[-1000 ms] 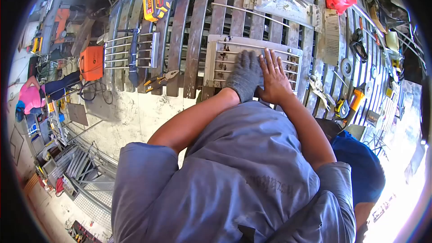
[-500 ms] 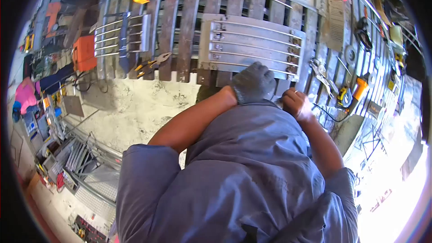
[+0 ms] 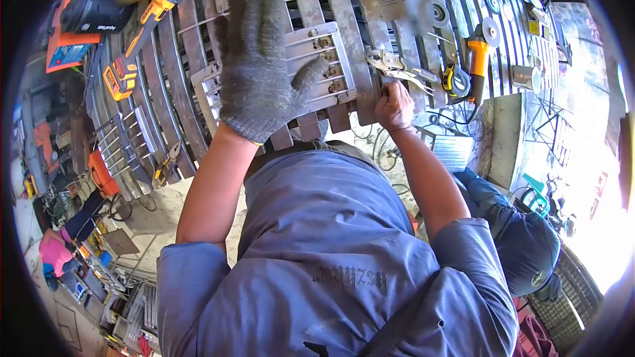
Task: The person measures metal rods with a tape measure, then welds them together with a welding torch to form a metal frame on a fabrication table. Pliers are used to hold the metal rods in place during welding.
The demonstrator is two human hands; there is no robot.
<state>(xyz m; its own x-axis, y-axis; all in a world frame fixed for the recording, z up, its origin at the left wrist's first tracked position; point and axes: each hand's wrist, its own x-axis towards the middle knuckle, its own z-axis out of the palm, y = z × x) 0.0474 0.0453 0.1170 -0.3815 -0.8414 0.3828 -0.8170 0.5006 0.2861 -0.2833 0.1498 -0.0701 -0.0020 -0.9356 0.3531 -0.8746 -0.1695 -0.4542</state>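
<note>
My left hand, in a grey knitted glove, is raised over the bench with its fingers stretched out and its palm flat. Behind it, partly hidden, lies a metal frame with several parallel rods on the slatted bench. Bare, my right hand is at the bench's front edge, fingers curled in; what they hold, if anything, I cannot tell. Just beyond its knuckles lie metal locking pliers. To their right are a yellow and black tape measure and an orange angle grinder.
At the left of the slatted bench are a smaller rod rack, yellow-handled pliers and a yellow power tool. An orange and black machine stands behind them. A person in pink is at far left. Dark blue clothing shows at lower right.
My gloved left hand has risen from the frame's front edge and opened flat. The view has swung to the right, and the dark blue clothing has come into sight. My right hand stays curled.
</note>
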